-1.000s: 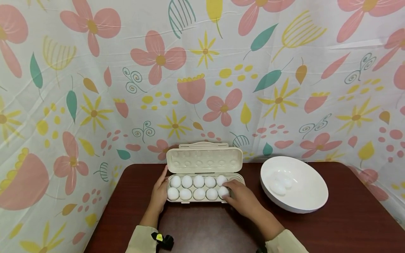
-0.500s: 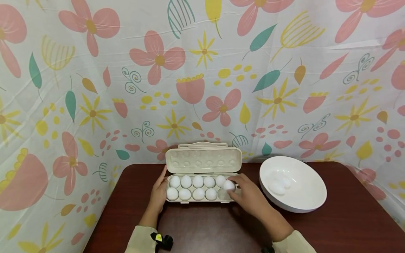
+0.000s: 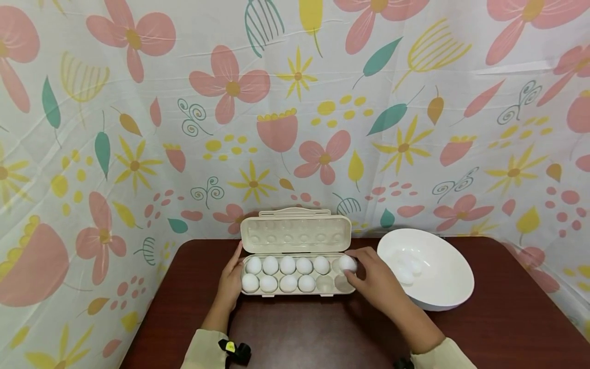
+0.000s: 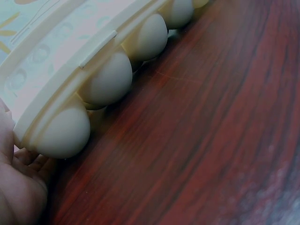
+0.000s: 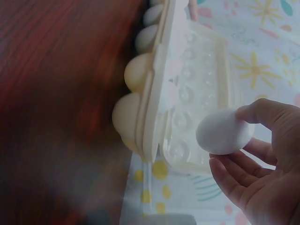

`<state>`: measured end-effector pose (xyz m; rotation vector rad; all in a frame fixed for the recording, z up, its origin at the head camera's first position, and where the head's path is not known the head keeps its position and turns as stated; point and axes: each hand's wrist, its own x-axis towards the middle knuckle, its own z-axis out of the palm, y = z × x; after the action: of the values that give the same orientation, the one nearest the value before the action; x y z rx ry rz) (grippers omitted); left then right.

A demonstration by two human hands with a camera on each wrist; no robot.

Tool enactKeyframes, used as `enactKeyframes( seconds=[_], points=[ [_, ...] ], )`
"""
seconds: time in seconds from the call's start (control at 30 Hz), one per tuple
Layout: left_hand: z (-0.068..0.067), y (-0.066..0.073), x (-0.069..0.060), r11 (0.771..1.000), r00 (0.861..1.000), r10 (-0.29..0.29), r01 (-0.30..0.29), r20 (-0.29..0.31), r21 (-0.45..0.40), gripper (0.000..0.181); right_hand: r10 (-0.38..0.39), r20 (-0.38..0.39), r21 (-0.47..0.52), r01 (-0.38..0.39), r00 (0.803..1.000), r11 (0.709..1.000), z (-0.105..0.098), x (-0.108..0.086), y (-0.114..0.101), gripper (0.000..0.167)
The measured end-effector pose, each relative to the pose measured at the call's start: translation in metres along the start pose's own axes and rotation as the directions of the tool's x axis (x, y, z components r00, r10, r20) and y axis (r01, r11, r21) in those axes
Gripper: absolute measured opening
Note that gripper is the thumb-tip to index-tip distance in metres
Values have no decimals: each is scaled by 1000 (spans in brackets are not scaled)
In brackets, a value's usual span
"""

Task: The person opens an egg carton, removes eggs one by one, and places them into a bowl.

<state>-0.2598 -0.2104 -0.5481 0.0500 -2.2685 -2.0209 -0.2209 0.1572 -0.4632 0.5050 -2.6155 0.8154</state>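
An open egg carton [image 3: 295, 293], cream plastic, stands on the table with its lid [image 3: 297, 236] raised at the back. White eggs [image 3: 288, 265] fill most of its cups; at the right end of the front row, two cups hold nothing. My right hand [image 3: 380, 284] pinches one white egg [image 5: 224, 132] between thumb and fingertips, above the back right cup. At the carton's left end, my left hand [image 3: 229, 287] holds the edge. The left wrist view shows its thumb at the rim and fingers [image 4: 35, 164] beside the end cup, partly hidden.
To the right of the carton stands a large white bowl [image 3: 449, 279] with a few white eggs [image 3: 407, 269] inside. The dark red wooden table [image 3: 295, 333] meets a flowered cloth [image 3: 276, 169] hanging behind and to the left.
My right hand has lifted an egg out of the front row and carried it right and back, over the back right cup. My left hand stays at the carton's left end.
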Motion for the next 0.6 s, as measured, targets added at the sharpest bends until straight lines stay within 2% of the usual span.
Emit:
enactKeyframes(
  seconds=[0.13,0.43,0.6],
  points=[
    [-1,19,-8,1000,1000,-20,20,23,-21,56,4,-13,5,-4,1000,1000,-8,-1,5,40],
    [0,17,-7,1000,1000,-19,19,19,-8,56,11,-92,-8,-12,996,1000,-21,-8,18,41],
    [0,16,-6,1000,1000,-12,12,14,-7,57,21,-141,15,-19,990,1000,-27,-14,24,42]
  ],
)
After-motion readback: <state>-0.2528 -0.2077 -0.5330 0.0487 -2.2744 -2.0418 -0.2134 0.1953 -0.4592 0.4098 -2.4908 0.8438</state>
